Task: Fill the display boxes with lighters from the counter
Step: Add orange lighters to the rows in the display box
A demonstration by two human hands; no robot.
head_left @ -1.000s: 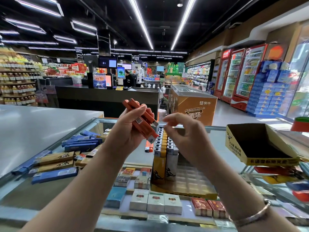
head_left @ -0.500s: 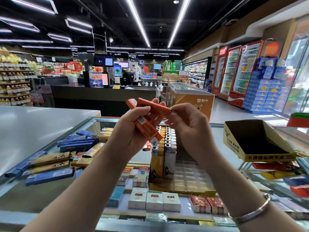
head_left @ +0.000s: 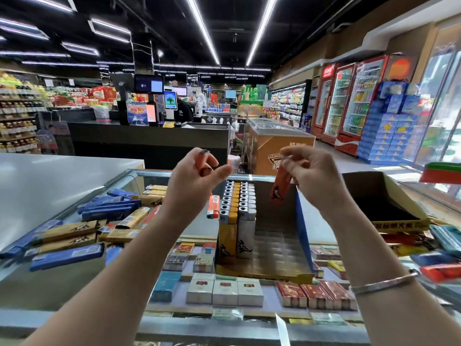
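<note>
My left hand (head_left: 193, 179) is raised over the glass counter and grips orange lighters (head_left: 202, 162). My right hand (head_left: 313, 174) holds one orange lighter (head_left: 282, 187) by its top, hanging above the display box (head_left: 264, 274). Yellow and white lighters (head_left: 238, 208) stand in rows along the box's left side; its right side is bare. A loose orange lighter (head_left: 213, 207) lies on the glass behind my left hand. Blue and yellow lighters (head_left: 104, 221) lie scattered on the counter at left.
An empty yellow display box (head_left: 399, 224) sits on the counter at right, with red and blue lighters (head_left: 439, 260) below it. Cigarette packs (head_left: 224, 290) show under the glass. A grey counter (head_left: 50, 178) runs along the left. Shop aisles and fridges lie beyond.
My hands have moved apart. The right hand has drawn one orange lighter out of the bunch in the left hand and carried it to the right, over the box.
</note>
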